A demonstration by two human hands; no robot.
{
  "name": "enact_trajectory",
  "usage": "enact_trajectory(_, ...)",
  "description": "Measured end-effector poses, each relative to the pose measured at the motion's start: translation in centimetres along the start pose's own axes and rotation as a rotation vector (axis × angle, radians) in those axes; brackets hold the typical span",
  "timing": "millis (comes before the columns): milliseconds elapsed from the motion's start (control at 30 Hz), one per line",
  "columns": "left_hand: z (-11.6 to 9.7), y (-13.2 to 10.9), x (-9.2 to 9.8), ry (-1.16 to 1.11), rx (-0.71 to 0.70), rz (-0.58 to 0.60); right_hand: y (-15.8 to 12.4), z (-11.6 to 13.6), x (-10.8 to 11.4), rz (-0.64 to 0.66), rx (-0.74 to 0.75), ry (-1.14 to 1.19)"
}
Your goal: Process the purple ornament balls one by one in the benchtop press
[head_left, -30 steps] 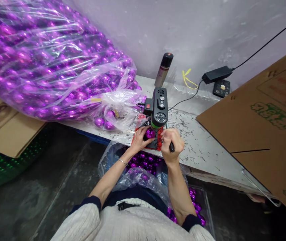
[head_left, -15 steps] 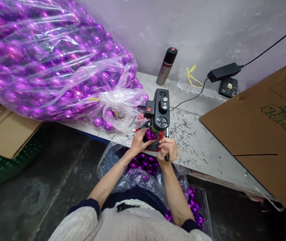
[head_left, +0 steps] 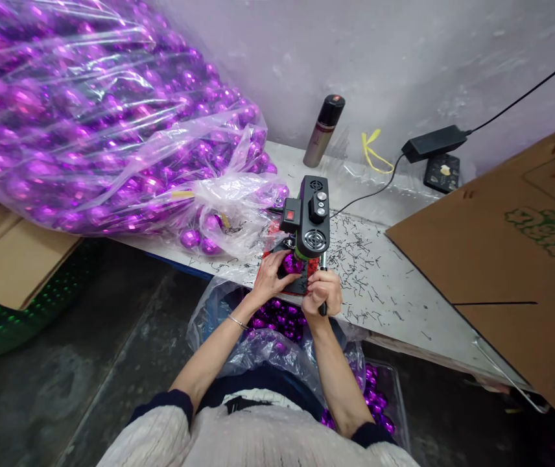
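Note:
A small black bench drill press (head_left: 314, 211) with a red switch stands on the white table. Beneath its head sits a shiny purple bauble (head_left: 292, 263). My left hand (head_left: 272, 275) grips that bauble between thumb and fingers, from its left and front side. My right hand (head_left: 323, 292) is wrapped round the black-ended lever (head_left: 323, 307) at the press's right side. The spot where the tool meets the bauble is hidden under the head. Part of the press's red and black base shows around my hands.
A huge clear bag of purple baubles (head_left: 112, 130) fills the left. More baubles (head_left: 277, 319) lie in a plastic-lined container below the table edge. Dark shavings (head_left: 360, 266) litter the table (head_left: 404, 285). A spray can (head_left: 324, 131), power adapter (head_left: 434, 143) and cardboard box (head_left: 511, 246) stand beyond.
My right hand and the lever have shifted very slightly to the left. My left hand stays on the bauble under the press. The whole view has moved a little.

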State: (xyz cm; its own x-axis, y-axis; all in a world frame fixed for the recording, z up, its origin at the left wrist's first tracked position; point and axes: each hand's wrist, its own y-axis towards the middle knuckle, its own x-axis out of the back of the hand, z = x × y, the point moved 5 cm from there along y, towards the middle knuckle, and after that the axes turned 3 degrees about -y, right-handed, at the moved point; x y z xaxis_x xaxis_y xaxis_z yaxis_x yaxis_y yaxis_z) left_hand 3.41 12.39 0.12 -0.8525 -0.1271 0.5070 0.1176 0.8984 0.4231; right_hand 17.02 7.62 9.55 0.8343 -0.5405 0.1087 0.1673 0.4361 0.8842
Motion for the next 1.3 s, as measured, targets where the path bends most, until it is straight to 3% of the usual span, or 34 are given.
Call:
enact_trajectory(267,0.1,0.1,0.0,-0.007,-0.021,-0.028,-0.5,-0.2,-0.4,0.067,0.16,-0.047)
enact_trajectory(533,-0.6,-0.2,0.5,-0.059,-0.026,-0.02,5.9,2.7,0.5,0.097,-0.152,-0.032)
enact_trajectory(633,-2.2,-2.7,1.5,-0.001,-0.115,-0.021,7.0,3.2,0.6,0.141,-0.157,-0.034)
enact_trajectory(733,-3.6,-6.8,2.3,0.107,-0.217,0.008,6.2,3.1,0.8,0.155,-0.097,-0.038)
enact_trajectory(833,-4.0,-10.2,2.6,0.179,-0.264,0.094,4.9,2.8,0.8,0.168,-0.063,-0.041)
enact_trajectory(900,-3.7,-10.8,2.8,0.177,-0.271,0.143,4.4,2.7,0.8,0.185,-0.048,-0.041)
enact_trajectory(1000,-2.1,-7.5,4.4,0.163,-0.196,0.074,4.2,2.6,0.9,0.194,-0.029,-0.043)
enact_trajectory(1100,1.0,-0.5,7.1,0.263,-0.02,-0.065,4.2,2.5,0.9,0.19,-0.024,-0.044)
enact_trajectory(1167,3.8,4.4,8.3,0.439,0.201,0.012,4.1,2.5,0.8,0.188,-0.028,-0.044)
enact_trajectory(1300,6.6,11.1,9.4,0.506,0.292,0.084,3.9,2.5,0.7,0.183,-0.042,-0.043)
